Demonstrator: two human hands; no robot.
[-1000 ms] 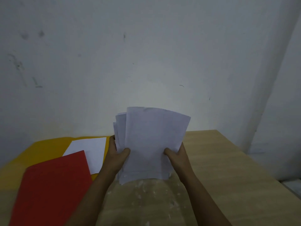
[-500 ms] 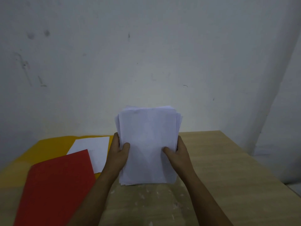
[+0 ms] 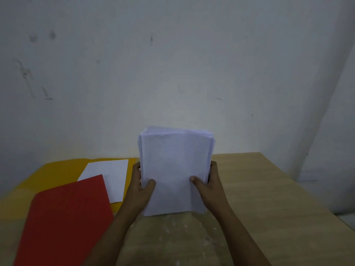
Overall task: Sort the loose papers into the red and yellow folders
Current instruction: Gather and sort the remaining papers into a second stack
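1. A stack of white papers (image 3: 173,175) stands nearly upright at the middle of the view, over the near part of the table (image 3: 259,189). Its lower edge is at or just above the tabletop; whether it touches cannot be told. The sheets are roughly squared, with a few top edges fanned slightly behind the front sheet.
2. The left hand (image 3: 141,186) grips the left side of the stack, thumb curled across the front sheet and the other fingers hidden behind the paper.
3. The right hand (image 3: 208,186) grips the right side in the same way, thumb pressed on the front sheet and fingers wrapped round the edge.
4. Both bare forearms reach up from the bottom edge of the view to the stack.
5. Left of the left hand a single white sheet (image 3: 110,177) lies flat on the yellow folder (image 3: 57,171), which lies on the far left part of the table, by the wall.
6. The red folder (image 3: 65,221) lies flat nearer the person, overlapping the yellow folder and covering the near left corner of the white sheet.
7. The table is light wood with pale scuffed marks just below the stack.
8. Behind it stands a whitish wall (image 3: 172,64) with a few dark smudges.
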